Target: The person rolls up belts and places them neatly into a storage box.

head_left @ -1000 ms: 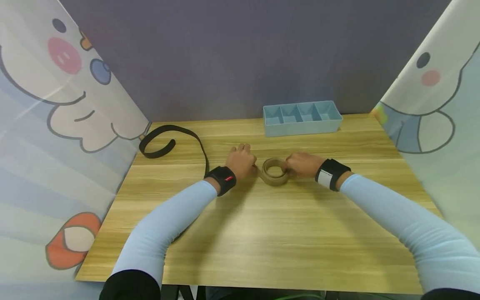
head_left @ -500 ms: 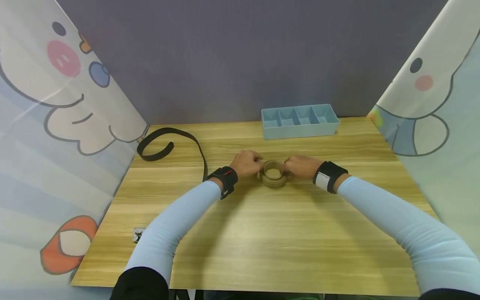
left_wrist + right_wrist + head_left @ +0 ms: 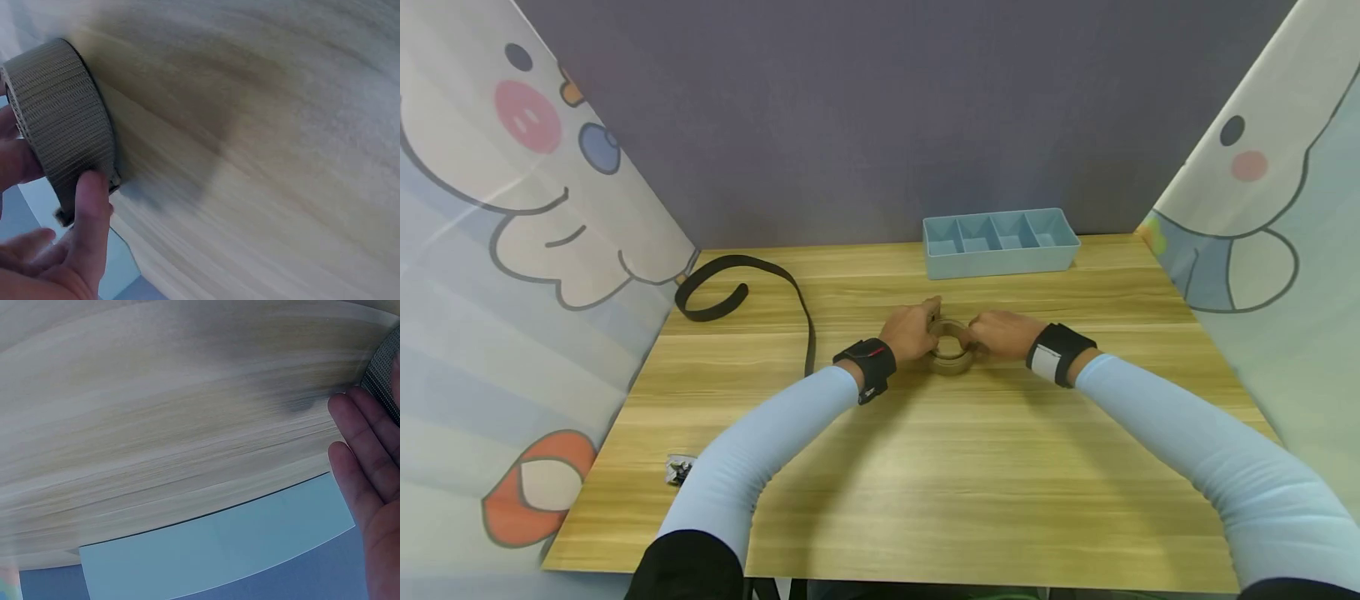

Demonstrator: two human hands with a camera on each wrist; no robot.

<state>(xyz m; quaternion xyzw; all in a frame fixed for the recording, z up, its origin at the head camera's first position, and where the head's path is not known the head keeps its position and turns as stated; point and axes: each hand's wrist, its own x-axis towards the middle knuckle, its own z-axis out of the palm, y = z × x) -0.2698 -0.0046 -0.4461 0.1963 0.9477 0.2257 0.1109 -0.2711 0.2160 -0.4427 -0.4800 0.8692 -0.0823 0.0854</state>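
A tan woven belt (image 3: 951,364), rolled into a coil, stands on its edge on the tabletop between both hands. My left hand (image 3: 910,331) grips its left side; in the left wrist view a fingertip (image 3: 92,187) presses the outer wrap near the belt's end. My right hand (image 3: 1002,333) pinches the coil's right side, with its thumb side at the ring's opening. Only a sliver of the coil (image 3: 382,372) shows in the right wrist view, beside the right hand's straighter fingers (image 3: 362,428). The palms hide parts of the grip.
A black belt (image 3: 752,260) lies loosely curved at the back left, partly hidden by the left arm. A shiny metal buckle (image 3: 677,469) sits near the left forearm. Behind the hands stands a light blue compartment box (image 3: 1000,262) on the wooden table (image 3: 1037,467).
My left hand has moved right, closing in on the coil, and the short length of belt between them is wrapped up. The right hand stays at the coil. The buckle has come into view.
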